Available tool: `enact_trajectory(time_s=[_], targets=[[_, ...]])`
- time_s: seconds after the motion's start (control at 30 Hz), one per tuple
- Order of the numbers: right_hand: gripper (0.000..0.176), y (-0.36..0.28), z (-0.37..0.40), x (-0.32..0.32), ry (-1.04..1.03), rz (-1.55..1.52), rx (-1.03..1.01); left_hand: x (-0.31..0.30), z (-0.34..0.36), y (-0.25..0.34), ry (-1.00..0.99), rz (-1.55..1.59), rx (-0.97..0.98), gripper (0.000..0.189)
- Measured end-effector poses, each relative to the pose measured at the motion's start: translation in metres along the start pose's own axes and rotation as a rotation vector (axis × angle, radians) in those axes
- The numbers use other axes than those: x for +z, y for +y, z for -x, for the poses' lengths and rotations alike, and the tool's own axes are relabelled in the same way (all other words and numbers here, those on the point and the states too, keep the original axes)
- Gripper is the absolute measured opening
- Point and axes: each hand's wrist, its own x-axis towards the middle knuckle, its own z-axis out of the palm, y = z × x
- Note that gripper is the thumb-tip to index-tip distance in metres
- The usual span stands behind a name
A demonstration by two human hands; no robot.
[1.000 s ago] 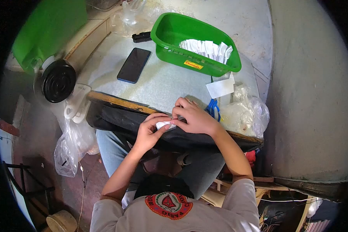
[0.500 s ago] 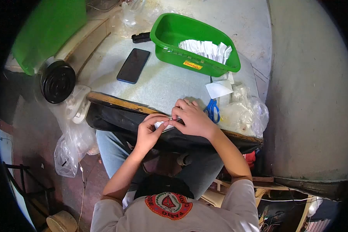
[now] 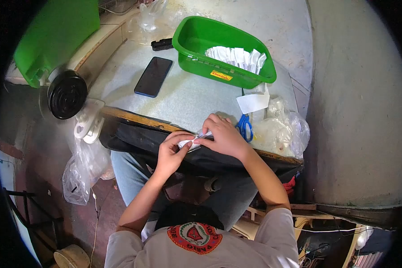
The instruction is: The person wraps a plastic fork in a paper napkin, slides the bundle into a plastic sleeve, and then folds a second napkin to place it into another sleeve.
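Both hands meet at the table's front edge around a small white packet (image 3: pixel 194 146). My left hand (image 3: pixel 170 149) pinches its left side between thumb and fingers. From the right, my right hand (image 3: pixel 221 136) grips the packet's upper right part, its thumb and fingertips close to my left thumb. The packet's exact shape is partly hidden by the fingers. Blue-handled scissors (image 3: pixel 244 128) lie just right of my right hand, beside white paper pieces (image 3: pixel 253 102).
A green basin (image 3: pixel 223 71) holds several folded white strips (image 3: pixel 236 57). A dark phone (image 3: pixel 153 77) lies on the table (image 3: pixel 183 100). Clear plastic bags (image 3: pixel 279 131) sit at the right edge. A round black fan-like object (image 3: pixel 67 94) stands at the left.
The fingers of my right hand have shifted slightly, and more of the white packet shows between them. The whole view has moved a little.
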Motion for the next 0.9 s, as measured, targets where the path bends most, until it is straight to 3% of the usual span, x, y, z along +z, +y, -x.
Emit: enact_trajectory(time_s=[0.13,0.33,0.43,0.53,0.6,0.7,0.8,0.87,0.9], targets=[[0.039,0.018,-0.003,0.005,0.029,-0.096,-0.004,0.000,0.000,-0.006,0.027,-0.074,0.070,0.020],[0.038,0.025,-0.001,-0.002,-0.056,-0.288,0.048,-0.001,0.000,-0.004,0.017,-0.046,-0.018,0.019],[0.036,0.018,0.005,-0.007,0.067,-0.211,0.020,-0.005,0.000,-0.002,0.027,0.039,-0.088,0.018],[0.034,-0.006,0.021,-0.010,0.180,0.035,-0.163,-0.008,0.000,0.008,0.015,0.202,-0.183,0.016],[0.031,-0.003,0.027,0.000,0.172,0.135,-0.179,-0.010,-0.001,0.015,0.004,0.568,-0.407,0.021],[0.024,0.002,0.033,0.001,0.146,0.196,-0.186,-0.014,-0.004,0.038,-0.044,0.774,-0.499,0.031],[0.020,0.004,0.038,-0.003,0.058,-0.078,-0.084,-0.021,-0.004,0.040,-0.162,0.653,-0.402,0.037],[0.020,0.002,0.042,-0.003,-0.212,-0.775,0.140,-0.022,-0.006,0.042,-0.229,0.538,-0.335,0.039],[0.020,0.000,0.043,-0.003,-0.211,-0.775,0.138,-0.021,-0.008,0.044,-0.231,0.445,-0.251,0.037]])
